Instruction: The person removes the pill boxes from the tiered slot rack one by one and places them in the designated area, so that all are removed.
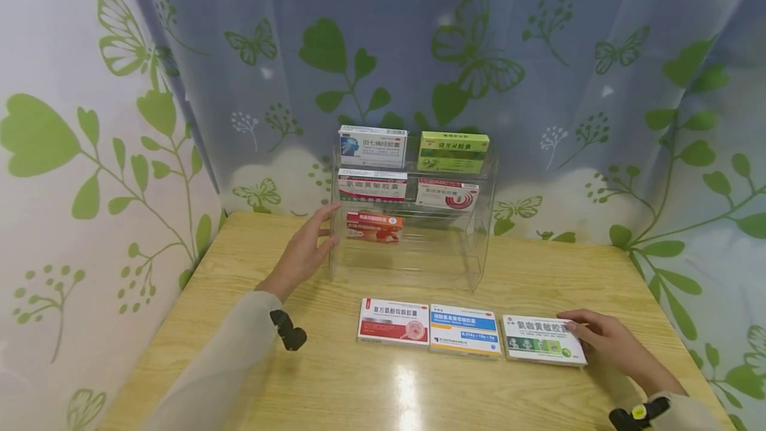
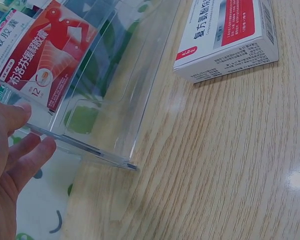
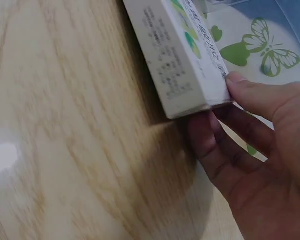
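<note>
My left hand (image 1: 305,248) is at the left side panel of a clear plastic display rack (image 2: 135,115), thumb by its front edge and fingers along the outside. A red medicine box (image 1: 374,227) stands in the rack close to that thumb. My right hand (image 1: 607,341) pinches the right end of a white-and-green medicine box (image 1: 541,338), thumb on top and fingers at the end and underside, as the right wrist view shows. To its left on the table lie a blue-and-white medicine box (image 1: 465,329) and a red-and-white medicine box (image 1: 393,321).
Higher rack tiers hold a white-and-blue box (image 1: 372,147), a green box (image 1: 453,151), a white box with green bands (image 1: 372,186) and a white-and-red box (image 1: 447,195). A patterned curtain (image 1: 383,52) hangs behind and beside the wooden table (image 1: 269,378).
</note>
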Demonstrator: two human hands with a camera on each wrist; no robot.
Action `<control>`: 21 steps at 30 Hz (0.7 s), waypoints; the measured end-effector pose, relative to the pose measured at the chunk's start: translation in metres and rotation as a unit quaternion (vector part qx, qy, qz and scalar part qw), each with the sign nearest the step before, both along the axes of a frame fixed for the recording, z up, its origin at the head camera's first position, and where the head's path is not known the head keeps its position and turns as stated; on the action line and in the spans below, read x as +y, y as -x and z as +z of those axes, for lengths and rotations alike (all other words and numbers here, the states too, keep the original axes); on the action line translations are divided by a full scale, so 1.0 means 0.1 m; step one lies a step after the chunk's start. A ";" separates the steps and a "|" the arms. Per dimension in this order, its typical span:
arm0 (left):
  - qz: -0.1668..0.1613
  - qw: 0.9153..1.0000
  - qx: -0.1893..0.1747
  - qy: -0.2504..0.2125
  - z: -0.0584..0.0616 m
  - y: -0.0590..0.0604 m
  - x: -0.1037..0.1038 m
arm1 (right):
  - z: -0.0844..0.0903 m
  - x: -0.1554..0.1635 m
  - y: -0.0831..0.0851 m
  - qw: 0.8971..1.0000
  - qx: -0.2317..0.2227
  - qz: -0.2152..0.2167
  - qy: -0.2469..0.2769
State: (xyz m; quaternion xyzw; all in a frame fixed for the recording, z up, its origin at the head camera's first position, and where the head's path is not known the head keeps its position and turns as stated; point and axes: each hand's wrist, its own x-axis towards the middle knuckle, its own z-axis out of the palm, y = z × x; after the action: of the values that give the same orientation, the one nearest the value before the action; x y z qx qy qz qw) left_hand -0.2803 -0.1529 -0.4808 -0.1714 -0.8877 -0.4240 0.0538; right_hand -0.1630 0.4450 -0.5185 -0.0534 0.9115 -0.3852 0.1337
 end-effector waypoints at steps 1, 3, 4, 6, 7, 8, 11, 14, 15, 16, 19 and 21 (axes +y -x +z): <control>0.000 1.000 -0.001 -0.001 0.00 0.00 0.00 | -0.01 -0.02 0.00 1.000 0.005 -0.006 -0.005; 0.001 1.000 -0.001 0.000 0.00 -0.01 0.00 | -0.04 -0.04 0.01 1.000 0.012 -0.014 -0.013; 0.002 1.000 -0.002 0.000 0.00 -0.01 0.00 | -0.05 -0.06 0.01 1.000 0.016 -0.017 -0.018; 0.004 1.000 -0.003 0.001 -0.01 -0.01 0.00 | -0.05 -0.08 0.02 0.999 0.020 -0.023 -0.024; 0.004 1.000 -0.004 0.001 -0.01 -0.01 0.00 | -0.06 -0.09 0.02 0.999 0.022 -0.024 -0.024; 0.005 1.000 -0.005 0.002 -0.01 -0.01 0.00 | -0.06 -0.10 0.02 0.999 0.023 -0.025 -0.023; 0.006 1.000 -0.008 0.003 -0.01 0.00 0.00 | -0.06 -0.14 0.01 0.999 0.027 -0.031 -0.022; 0.006 1.000 -0.007 0.006 -0.02 0.00 0.00 | -0.05 -0.16 0.01 0.999 0.026 -0.038 -0.023; 0.006 1.000 -0.007 0.007 -0.02 0.00 0.00 | -0.05 -0.17 0.00 0.999 0.026 -0.040 -0.024; 0.005 1.000 -0.007 0.008 -0.02 0.00 0.00 | -0.05 -0.17 0.00 0.998 0.026 -0.041 -0.026; 0.006 1.000 -0.008 0.008 -0.01 0.00 0.00 | -0.06 -0.17 0.01 0.998 0.031 -0.040 -0.030; 0.006 1.000 -0.009 0.008 -0.01 0.00 0.01 | -0.08 -0.17 0.01 0.998 0.035 -0.037 -0.028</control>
State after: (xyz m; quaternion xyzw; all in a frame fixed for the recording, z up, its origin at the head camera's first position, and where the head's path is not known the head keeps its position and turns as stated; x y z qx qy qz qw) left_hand -0.2804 -0.1522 -0.4816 -0.1626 -0.8927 -0.4177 0.0472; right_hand -0.1640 0.4279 -0.5263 -0.0292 0.9276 -0.3617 0.0888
